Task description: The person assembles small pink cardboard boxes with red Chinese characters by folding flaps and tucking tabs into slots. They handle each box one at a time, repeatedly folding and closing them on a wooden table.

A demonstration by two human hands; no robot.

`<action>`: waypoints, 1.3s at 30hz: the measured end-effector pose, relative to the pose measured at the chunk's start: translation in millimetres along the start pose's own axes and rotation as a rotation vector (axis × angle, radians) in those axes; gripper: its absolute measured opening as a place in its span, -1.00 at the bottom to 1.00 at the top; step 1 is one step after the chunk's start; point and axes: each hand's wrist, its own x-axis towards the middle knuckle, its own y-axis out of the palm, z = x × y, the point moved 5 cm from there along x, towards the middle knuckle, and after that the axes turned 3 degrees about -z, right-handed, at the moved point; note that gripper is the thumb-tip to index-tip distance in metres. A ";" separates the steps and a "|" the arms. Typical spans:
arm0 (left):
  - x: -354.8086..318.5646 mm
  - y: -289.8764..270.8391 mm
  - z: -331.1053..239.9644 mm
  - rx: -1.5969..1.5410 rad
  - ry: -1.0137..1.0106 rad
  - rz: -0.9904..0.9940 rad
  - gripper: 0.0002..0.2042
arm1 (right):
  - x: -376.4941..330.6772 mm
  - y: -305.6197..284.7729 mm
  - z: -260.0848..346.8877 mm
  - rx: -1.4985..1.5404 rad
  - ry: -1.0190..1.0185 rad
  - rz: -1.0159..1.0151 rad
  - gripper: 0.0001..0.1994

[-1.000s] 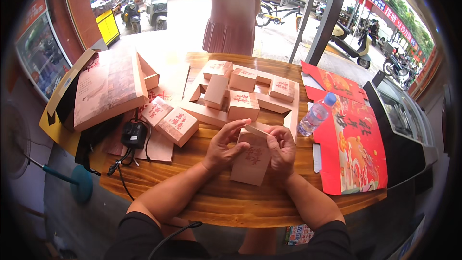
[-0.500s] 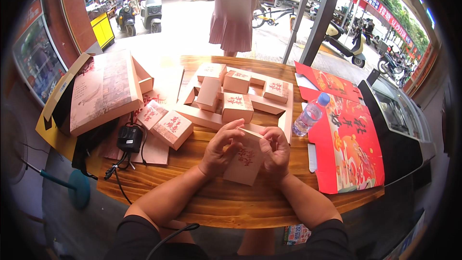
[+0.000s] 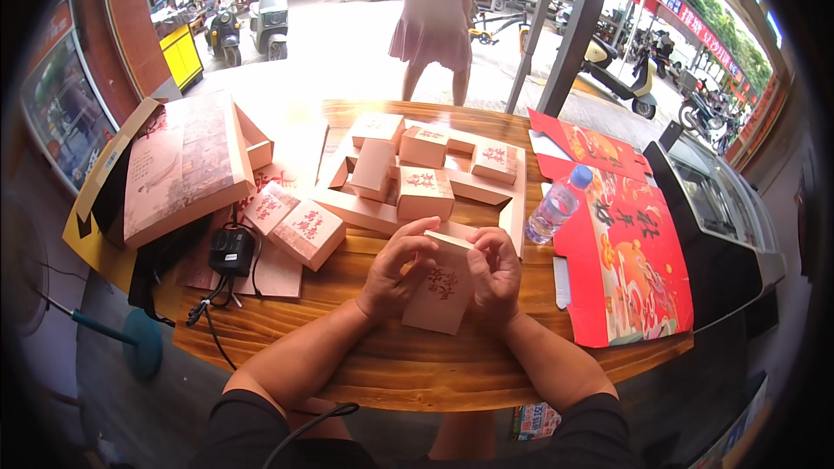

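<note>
A small pale pink carton (image 3: 440, 295) with red lettering stands tilted between my hands above the near middle of the table. My left hand (image 3: 393, 274) is closed on its upper left side, thumb and fingertips near the top edge. On the carton's upper right my right hand (image 3: 497, 276) pinches the top edge. Just beyond my hands is a pink cardboard frame (image 3: 360, 211) with several small pink boxes in and on it, among them a box (image 3: 426, 194) nearest my fingers and an upright box (image 3: 373, 170).
On the wooden table (image 3: 365, 373), a water bottle (image 3: 556, 208) stands beside a flattened red carton (image 3: 647, 252) at right. At left are a large pink box (image 3: 187, 169), two small boxes, including one (image 3: 310, 231), and a black adapter (image 3: 231, 248) with cables. A person (image 3: 434, 17) stands beyond the table.
My hands and the carton keep nearly the same pose. The person beyond the table has shifted slightly to the right.
</note>
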 end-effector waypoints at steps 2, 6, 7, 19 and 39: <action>-1.2 0.4 2.6 -0.053 -0.019 -0.009 -0.80 | -0.5 0.7 0.7 0.009 -0.001 -0.002 -0.91; -0.3 2.1 3.2 -0.204 -0.134 -0.027 -0.82 | 0.3 1.4 1.2 0.006 0.005 -0.009 -0.94; -0.3 1.8 3.6 -0.209 -0.143 -0.018 -0.82 | 0.1 0.9 1.0 0.021 0.020 -0.015 -0.94; -0.1 -3.4 8.0 -0.257 -0.144 -0.026 -0.84 | 1.1 0.2 -3.8 0.048 0.053 0.030 -0.93; -3.0 -11.2 17.7 -0.330 -0.211 -0.133 -0.87 | -0.7 10.7 3.3 -0.105 -0.078 0.141 -0.91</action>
